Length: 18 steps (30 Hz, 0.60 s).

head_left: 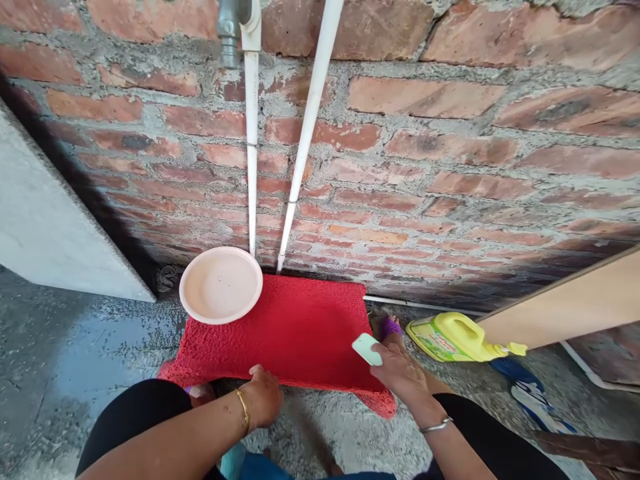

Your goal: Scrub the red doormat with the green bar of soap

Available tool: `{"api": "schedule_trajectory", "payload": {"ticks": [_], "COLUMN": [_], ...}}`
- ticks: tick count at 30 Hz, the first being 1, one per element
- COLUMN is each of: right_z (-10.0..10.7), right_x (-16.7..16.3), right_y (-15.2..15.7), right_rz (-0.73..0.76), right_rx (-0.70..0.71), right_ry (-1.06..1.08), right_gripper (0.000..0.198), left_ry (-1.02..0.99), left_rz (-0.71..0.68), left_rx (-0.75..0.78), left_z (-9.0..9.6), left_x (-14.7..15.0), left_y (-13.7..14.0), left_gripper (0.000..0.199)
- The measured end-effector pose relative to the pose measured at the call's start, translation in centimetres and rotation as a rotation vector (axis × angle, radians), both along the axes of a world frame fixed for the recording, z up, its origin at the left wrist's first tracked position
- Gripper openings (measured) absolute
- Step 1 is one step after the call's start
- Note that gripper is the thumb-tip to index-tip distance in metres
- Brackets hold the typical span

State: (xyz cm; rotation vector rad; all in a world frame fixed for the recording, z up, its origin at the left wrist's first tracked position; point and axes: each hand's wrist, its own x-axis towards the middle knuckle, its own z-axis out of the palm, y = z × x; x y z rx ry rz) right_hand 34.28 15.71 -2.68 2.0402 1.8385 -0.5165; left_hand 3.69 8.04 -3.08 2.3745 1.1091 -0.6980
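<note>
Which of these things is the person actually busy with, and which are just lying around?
In use:
left hand on the near edge of the red mat
right hand holding a pale green bar

Lying about:
pink plate
yellow jug
blue sandal

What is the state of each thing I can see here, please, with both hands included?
Left hand: fingers curled on the near edge of the red mat.
Right hand: holds a pale green bar.
Pale green bar: gripped, over the mat's right edge.
Red mat: flat on the floor, near right corner folded.
Pink bowl: upright, empty, on the mat's far left corner.
Yellow bottle: lying on its side.
Tap: no water running.
</note>
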Motion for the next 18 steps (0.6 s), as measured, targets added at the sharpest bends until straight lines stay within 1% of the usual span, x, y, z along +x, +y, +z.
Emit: {"api": "schedule_trajectory", "payload": {"ticks": [2,4,7,9,10,12,14,16,18], "right_z": [-0.4,-1.1,-2.5,-3.5,-3.9,-4.6,-4.8,-4.5,-3.7], "right_x": [-4.6,-10.3,-18.5,-22.4,-23.6,-24.4,-22.9,-19.5,-14.8], "right_y": [1.2,2.2,3.1,3.5,3.7,4.1,4.6,4.9,4.9], "right_rz": [0.111,0.246,0.501,0.648,0.688,0.696,0.619,0.510,0.406], "right_rx": [-0.009,-0.027,-0.046,-0.066,-0.079,-0.095,-0.086,-0.065,-0.044], "right_ry": [0.083,0.178,0.319,0.373,0.383,0.382,0.367,0.335,0.282], "right_gripper": [0.049,0.051,0.044,0.043,0.045,0.046,0.045,0.046,0.050], "left_ry": [0.006,0.030,0.046,0.047,0.044,0.034,0.001,-0.027,-0.033], "left_rz": [-0.010,-0.025,-0.011,0.016,0.027,0.051,0.066,0.055,0.034], "left_rx": [0.009,0.005,-0.008,-0.031,-0.041,-0.051,-0.026,0.000,-0.005], "left_z": [-0.1,-0.4,-1.2,-1.7,-2.0,-2.4,-2.5,-2.4,-2.1], "left_x": [0.1,0.3,0.8,1.0,1.1,1.1,0.9,0.8,0.7], "left_y": [0.2,0.2,0.2,0.1,0.1,0.1,0.0,-0.1,-0.3], "left_gripper": [0.034,0.035,0.035,0.032,0.032,0.030,0.030,0.031,0.033]}}
